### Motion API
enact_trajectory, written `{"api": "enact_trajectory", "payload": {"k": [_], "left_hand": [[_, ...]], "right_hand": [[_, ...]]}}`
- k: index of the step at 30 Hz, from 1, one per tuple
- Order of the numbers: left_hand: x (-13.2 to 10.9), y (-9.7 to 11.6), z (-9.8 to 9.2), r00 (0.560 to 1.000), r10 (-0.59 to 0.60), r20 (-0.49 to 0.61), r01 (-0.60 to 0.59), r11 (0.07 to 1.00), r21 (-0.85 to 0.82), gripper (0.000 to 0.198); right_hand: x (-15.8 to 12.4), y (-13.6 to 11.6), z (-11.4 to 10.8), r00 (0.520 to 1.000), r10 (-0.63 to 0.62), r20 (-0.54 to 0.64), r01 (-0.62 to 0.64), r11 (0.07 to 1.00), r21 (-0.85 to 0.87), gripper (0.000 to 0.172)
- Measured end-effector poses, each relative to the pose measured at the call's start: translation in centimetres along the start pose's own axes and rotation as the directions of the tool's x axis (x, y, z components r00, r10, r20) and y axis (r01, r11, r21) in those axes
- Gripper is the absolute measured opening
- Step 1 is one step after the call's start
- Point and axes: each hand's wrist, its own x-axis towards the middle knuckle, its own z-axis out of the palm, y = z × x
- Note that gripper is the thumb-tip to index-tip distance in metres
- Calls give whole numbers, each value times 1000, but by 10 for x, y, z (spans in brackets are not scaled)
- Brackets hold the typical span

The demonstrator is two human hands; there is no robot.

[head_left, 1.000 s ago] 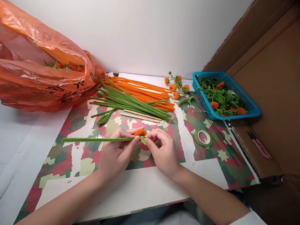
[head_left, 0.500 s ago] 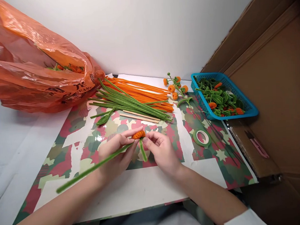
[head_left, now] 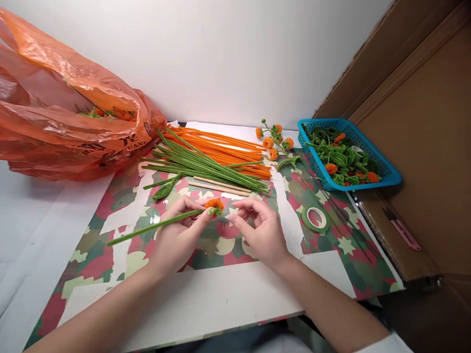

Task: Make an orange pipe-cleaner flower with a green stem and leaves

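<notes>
My left hand (head_left: 179,233) is closed, pinching a small orange pipe-cleaner flower (head_left: 214,204) between thumb and fingers. Green pipe cleaner is coiled at the flower's base, and a long straight green pipe cleaner (head_left: 144,230) runs from it out to the left, across the hand. Just to the right of the flower hovers my right hand (head_left: 261,232), apart from it. Its thumb and curled fingers are separated, with nothing visible between them.
Behind the hands lie green pipe cleaners (head_left: 204,165), orange ones (head_left: 222,141), two wooden sticks (head_left: 220,187) and a green leaf piece (head_left: 166,189). A finished flower spray (head_left: 275,138), green tape roll (head_left: 315,218), blue basket (head_left: 391,179) and pink cutter (head_left: 405,231) are right; an orange bag (head_left: 81,136) is left.
The short green end that hung below the flower is now wound at its base. My right hand has moved off the flower. The long green stem has swung up.
</notes>
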Motion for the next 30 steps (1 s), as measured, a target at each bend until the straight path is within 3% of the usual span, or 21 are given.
{"api": "enact_trajectory", "payload": {"k": [2, 5, 9, 12, 15, 18, 21, 23, 25, 27, 28, 30], "left_hand": [[2, 3, -1, 988, -150, 39, 152, 986, -65, 27], [2, 7, -2, 967, -238, 93, 248, 963, -104, 30], [-3, 8, 0, 983, -168, 75, 172, 984, -53, 27], [-8, 3, 3, 1000, 19, 5, -19, 999, 35, 19], [-12, -5, 5, 965, 259, -30, -254, 961, 113, 14], [-12, -13, 6, 871, 491, -17, -481, 859, 174, 18], [-10, -14, 3, 763, 645, 40, -638, 740, 213, 25], [-10, -12, -1, 739, 666, 100, -671, 713, 205, 29], [-11, -9, -5, 743, 649, 160, -668, 728, 151, 31], [-13, -7, -8, 761, 607, 230, -635, 769, 71, 28], [-14, -7, -9, 775, 579, 254, -606, 795, 39, 24], [-13, -7, -9, 836, 497, 234, -517, 855, 31, 12]], "right_hand": [[-1, 0, -1, 950, -311, -3, 300, 918, -259, 15], [-2, 4, 0, 836, -537, 116, 527, 724, -445, 11], [-2, 12, 6, 769, -621, 149, 595, 611, -522, 12], [-4, 10, 10, 791, -604, 95, 564, 660, -497, 15], [-8, 4, 15, 887, -463, -6, 428, 824, -371, 14], [-12, -2, 20, 973, -218, -74, 205, 967, -152, 14], [-10, -3, 19, 991, 132, 2, -130, 972, 196, 18], [-6, -2, 15, 907, 362, 216, -420, 809, 411, 23], [-1, 0, 9, 761, 443, 473, -645, 586, 490, 27], [2, 1, 4, 627, 415, 659, -773, 434, 462, 27], [3, 2, 2, 581, 401, 708, -807, 393, 440, 27], [4, 3, 0, 558, 410, 721, -824, 380, 421, 26]]}}
